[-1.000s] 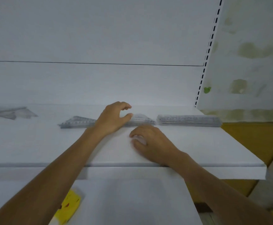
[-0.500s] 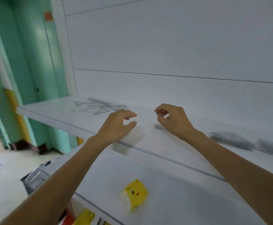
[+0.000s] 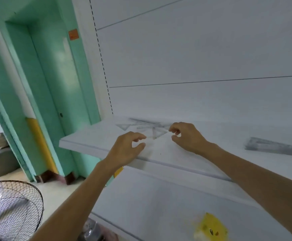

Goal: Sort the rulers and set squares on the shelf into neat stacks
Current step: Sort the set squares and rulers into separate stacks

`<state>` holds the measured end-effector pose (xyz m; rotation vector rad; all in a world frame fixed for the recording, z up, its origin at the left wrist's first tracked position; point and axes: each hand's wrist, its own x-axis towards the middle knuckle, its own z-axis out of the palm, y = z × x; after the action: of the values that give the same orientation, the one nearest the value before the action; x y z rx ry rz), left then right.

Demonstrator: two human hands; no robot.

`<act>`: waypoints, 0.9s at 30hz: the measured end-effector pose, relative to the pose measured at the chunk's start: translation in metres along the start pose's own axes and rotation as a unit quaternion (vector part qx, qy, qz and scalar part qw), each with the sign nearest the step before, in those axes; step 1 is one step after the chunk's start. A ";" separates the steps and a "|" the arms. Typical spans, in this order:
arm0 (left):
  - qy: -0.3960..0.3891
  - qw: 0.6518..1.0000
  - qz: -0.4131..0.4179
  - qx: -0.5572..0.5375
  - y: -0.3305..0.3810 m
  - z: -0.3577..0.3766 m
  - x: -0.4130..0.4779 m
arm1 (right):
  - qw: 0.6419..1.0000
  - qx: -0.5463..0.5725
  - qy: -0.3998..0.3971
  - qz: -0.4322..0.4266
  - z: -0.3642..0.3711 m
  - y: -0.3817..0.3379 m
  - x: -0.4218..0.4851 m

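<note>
A loose, crossed pile of clear rulers and set squares point(image 3: 146, 126) lies at the left end of the white shelf point(image 3: 89, 141). One clear set square point(image 3: 156, 133) lies nearest me. My left hand point(image 3: 126, 147) hovers over the shelf's front edge just short of the pile, fingers loosely curled, thumb apart, holding nothing. My right hand point(image 3: 187, 136) hangs at the pile's right side with its curled fingertips close to the set square and nothing between them. A tidy grey stack of rulers point(image 3: 272, 146) lies further right on the shelf.
A lower white shelf point(image 3: 159, 206) carries a yellow duck-faced item point(image 3: 211, 226). To the left stand a green door frame point(image 3: 54, 84) and a wire-caged fan point(image 3: 11, 206) on the floor. The shelf's white back panel point(image 3: 194, 58) rises behind the pile.
My view has swung left from the sorted stacks to the loose pile. Both hands have left the stacks and moved left along the shelf, and now sit on either side of the pile.
</note>
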<state>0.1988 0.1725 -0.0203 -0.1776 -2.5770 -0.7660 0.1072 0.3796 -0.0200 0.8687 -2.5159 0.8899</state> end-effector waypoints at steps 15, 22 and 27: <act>-0.006 0.999 0.019 -0.045 -0.105 0.006 0.093 | 0.993 -0.109 -0.030 0.032 0.040 0.034 0.102; -0.014 0.999 0.034 -0.031 -0.149 -0.002 0.148 | 0.990 -0.105 -0.091 0.035 0.062 0.060 0.147; -0.022 0.999 0.023 -0.029 -0.168 0.008 0.193 | 0.983 -0.121 -0.128 0.047 0.072 0.076 0.152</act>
<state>-0.0171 0.0350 -0.0218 -0.2739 -2.5846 -0.8295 -0.0641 0.3131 -0.0344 0.8362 -2.8307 0.5071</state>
